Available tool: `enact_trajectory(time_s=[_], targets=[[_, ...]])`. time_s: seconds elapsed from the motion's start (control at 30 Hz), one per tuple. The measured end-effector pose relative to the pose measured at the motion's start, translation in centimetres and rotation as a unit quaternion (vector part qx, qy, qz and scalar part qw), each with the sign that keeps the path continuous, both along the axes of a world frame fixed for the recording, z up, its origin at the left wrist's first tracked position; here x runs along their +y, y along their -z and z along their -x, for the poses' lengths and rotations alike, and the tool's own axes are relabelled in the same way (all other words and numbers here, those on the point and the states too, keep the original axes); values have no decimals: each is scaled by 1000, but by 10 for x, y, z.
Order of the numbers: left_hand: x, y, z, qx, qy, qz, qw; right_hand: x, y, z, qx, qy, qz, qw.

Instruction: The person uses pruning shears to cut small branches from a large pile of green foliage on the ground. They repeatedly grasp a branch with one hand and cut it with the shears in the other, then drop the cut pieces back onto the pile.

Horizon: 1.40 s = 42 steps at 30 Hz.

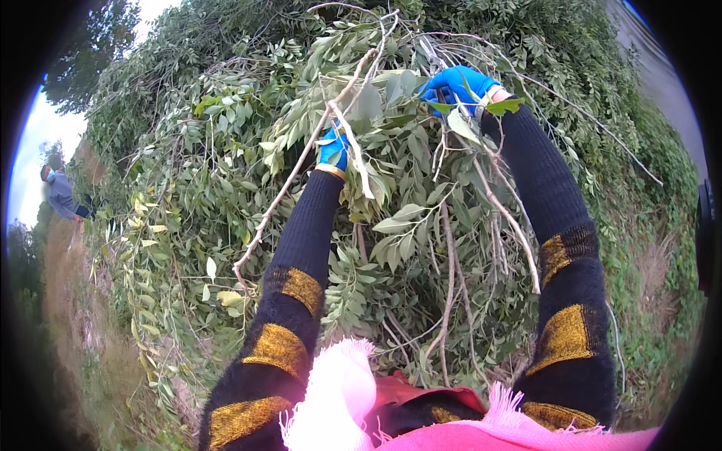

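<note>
My left hand [334,147], in a blue glove, reaches into the foliage and closes around a leafy branch. Leaves and a forked bare branch [304,152] in front hide most of its fingers. Higher and to the right, my right hand [459,87], also gloved in blue, is curled over a bunch of thin branches [443,144]. Some leaves cross in front of its wrist. A narrow grey piece [431,55] sticks up just beyond its fingers; whether it is a tool or a stem, I cannot tell. Cut branch ends [510,220] hang below that hand.
A large heap of leafy cut branches [186,191] rises before me. One long bare twig [598,121] juts out to the right. A pink fringed scarf [344,389] hangs at my chest. Far left, a person [61,191] in grey stands on dry grass [73,282].
</note>
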<state>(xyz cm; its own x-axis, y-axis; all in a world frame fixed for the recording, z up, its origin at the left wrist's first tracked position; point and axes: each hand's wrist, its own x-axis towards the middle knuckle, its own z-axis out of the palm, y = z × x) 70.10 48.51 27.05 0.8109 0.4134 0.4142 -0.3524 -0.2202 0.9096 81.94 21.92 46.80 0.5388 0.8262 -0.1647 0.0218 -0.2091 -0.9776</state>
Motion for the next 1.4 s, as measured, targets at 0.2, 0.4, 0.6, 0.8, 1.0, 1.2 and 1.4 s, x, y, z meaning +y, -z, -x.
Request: enact_trajectory(time_s=[0.2,0.4,0.6,0.8,1.0,1.2,1.4], targets=[[25,3,-3,41,72,127,988,66,-30,-24,-657,-236,452,555],[-12,-2,-2,6,31,63,998,73,24,-65,-719,-286,425,469],[-66,-22,16,-9,-73,-80,994,84,43,-90,-727,-340,403,439],[-88,-22,21,-11,-123,-116,985,101,37,-71,-712,-359,457,394],[-53,-11,23,-9,-46,-3,999,66,37,-53,-617,-27,368,695],[-53,-16,23,-2,-31,6,999,65,6,-53,-566,-72,449,688],[-70,-28,25,-16,-31,-60,998,68,3,-45,-608,-95,433,659]])
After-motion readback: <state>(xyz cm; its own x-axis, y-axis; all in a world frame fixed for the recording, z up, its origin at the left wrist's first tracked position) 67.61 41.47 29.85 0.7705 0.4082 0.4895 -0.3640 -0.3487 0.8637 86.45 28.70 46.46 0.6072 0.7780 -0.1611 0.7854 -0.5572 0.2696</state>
